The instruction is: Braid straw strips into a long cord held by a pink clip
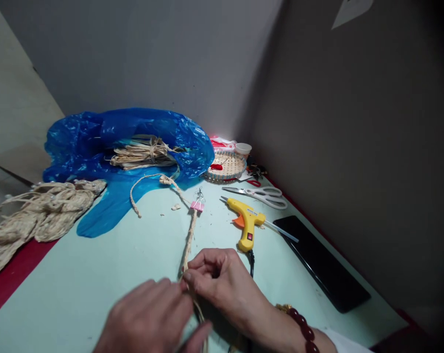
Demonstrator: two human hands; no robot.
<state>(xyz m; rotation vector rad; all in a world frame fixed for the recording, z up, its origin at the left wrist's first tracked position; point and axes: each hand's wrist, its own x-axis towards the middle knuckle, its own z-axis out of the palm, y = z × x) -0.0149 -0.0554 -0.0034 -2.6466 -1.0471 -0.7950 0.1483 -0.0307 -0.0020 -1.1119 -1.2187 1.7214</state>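
A thin braid of pale straw (pixel 190 239) runs down the table toward me, its upper part clamped in a pink binder clip (pixel 197 206). My right hand (pixel 225 284) pinches the braid's lower part between thumb and fingertips. Close beside it, my left hand (pixel 148 314) is curled at the loose straw strands (pixel 199 314) and blurred by motion; its fingertips are partly hidden. The strands hang from the pinch toward the bottom edge, passing by the left thumb. Above the clip, a knotted end of braid (pixel 166 180) curves left on the table.
A blue plastic bag (pixel 133 117) holds a straw bundle (pixel 143 154). Finished braids (pixel 56 208) lie at left. To the right are a yellow glue gun (pixel 248 220), scissors (pixel 269 195) and a black tablet-like slab (pixel 321 264). Behind stand a woven tray (pixel 231 166) and cup (pixel 243 148).
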